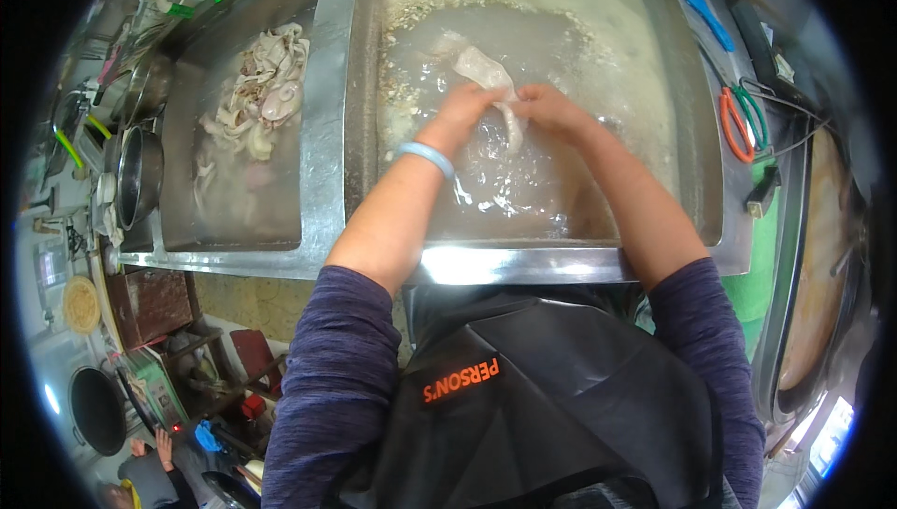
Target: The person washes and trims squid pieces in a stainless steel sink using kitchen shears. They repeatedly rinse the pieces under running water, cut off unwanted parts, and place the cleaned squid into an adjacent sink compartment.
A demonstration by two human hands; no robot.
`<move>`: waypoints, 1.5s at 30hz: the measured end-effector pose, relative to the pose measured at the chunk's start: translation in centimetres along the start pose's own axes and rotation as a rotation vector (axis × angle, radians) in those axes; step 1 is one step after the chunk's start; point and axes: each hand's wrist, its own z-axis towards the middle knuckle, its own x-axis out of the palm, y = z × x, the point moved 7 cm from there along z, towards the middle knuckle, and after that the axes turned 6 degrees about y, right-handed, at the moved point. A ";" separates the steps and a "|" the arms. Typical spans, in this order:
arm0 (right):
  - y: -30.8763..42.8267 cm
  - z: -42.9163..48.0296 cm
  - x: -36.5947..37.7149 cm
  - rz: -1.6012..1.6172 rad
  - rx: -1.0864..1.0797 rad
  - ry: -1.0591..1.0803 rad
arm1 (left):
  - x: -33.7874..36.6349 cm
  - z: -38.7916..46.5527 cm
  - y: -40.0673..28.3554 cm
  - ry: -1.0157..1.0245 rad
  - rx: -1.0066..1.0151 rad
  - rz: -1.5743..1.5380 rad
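Note:
Both hands are over the cloudy, foam-edged water of the right basin (361,145) of a steel double sink. My left hand (459,113), with a pale blue bangle at its wrist, pinches a wet, whitish strip of what looks like animal intestine (483,69). My right hand (553,108) grips the same strip from the other side, close to the left fingers. One end spreads up and away from the hands towards the water; a narrower end hangs down between them. In the left basin (238,229), a heap of similar pale pieces (270,89) lies partly under murky water.
Scissors with red and green handles (736,120) and a blue-handled tool (711,22) lie along the sink's right edge. A large metal pan (813,250) stands farther right. Metal bowls (140,176) are at the left rim. Another person's hand (165,447) shows at lower left.

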 end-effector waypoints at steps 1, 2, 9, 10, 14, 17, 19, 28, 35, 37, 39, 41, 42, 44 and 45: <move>-0.2 0.3 -0.5 -0.026 0.032 -0.074 | 0.1 0.0 0.2 0.033 -0.035 0.095; -0.3 0.2 -0.9 -0.034 0.018 -0.087 | 0.6 0.1 0.7 0.117 -0.111 0.190; -0.9 0.0 0.5 0.059 0.071 0.127 | 0.2 -0.4 -0.3 0.031 0.025 -0.028; -0.6 -0.1 0.3 0.044 0.035 0.079 | 0.6 -0.4 -0.3 0.092 0.000 0.023; -0.4 0.0 0.3 -0.067 0.044 0.079 | -0.2 -0.2 -0.6 0.026 0.033 -0.098; 0.0 0.3 -0.2 -0.094 0.000 0.038 | -0.6 0.2 -0.3 -0.029 0.032 -0.122; 0.3 0.3 -1.1 -0.247 -0.017 -0.080 | -0.6 0.3 1.1 -0.039 -0.161 0.113; 0.3 -0.4 0.0 -0.047 0.048 0.017 | 0.9 -1.0 -1.0 0.089 0.057 0.012; 0.0 -0.9 1.3 0.111 0.054 0.242 | -0.7 0.2 -1.2 -0.004 0.056 -0.235; 0.0 -0.4 1.1 0.073 0.034 0.190 | -2.3 0.2 -0.9 -0.121 0.028 -0.333; -0.2 0.2 1.1 0.010 0.046 0.151 | -3.0 0.2 -1.4 -0.148 0.091 -0.354; -0.6 0.3 0.9 -0.086 0.121 0.124 | -3.2 0.2 -1.4 -0.160 0.087 -0.385; -0.4 0.3 0.8 -0.038 0.095 0.114 | -3.0 0.2 -1.3 -0.152 0.074 -0.401; -0.4 -0.2 0.3 0.042 0.127 0.055 | -2.9 0.2 -1.3 -0.155 0.069 -0.427; -0.2 -0.5 0.8 0.072 0.112 0.118 | -3.0 0.2 -1.4 -0.164 0.074 -0.438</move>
